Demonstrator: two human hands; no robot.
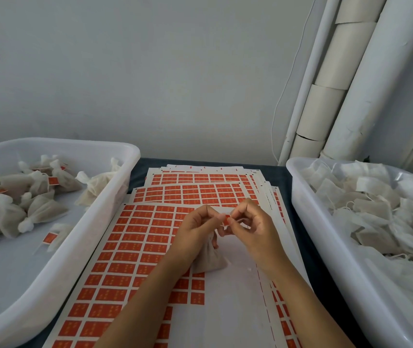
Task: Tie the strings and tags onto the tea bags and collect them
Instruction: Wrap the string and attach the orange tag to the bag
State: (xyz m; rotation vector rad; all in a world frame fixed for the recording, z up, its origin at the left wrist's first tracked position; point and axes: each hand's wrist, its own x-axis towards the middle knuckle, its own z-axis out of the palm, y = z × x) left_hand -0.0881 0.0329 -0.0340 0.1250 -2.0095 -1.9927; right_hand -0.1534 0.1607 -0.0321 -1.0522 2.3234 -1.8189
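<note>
My left hand and my right hand meet above the sheets of orange tags. Between their fingertips they pinch a small orange tag and a thin white string. A beige tea bag hangs below my left hand, its neck held in that hand. The white tub on the left holds several tied tea bags with orange tags. The white tub on the right is full of flat untied tea bags with loose strings.
Several tag sheets are stacked and fanned out on a dark blue table top between the two tubs. Part of the top sheet near my wrists is blank white. White rolls and tubes lean on the wall at the back right.
</note>
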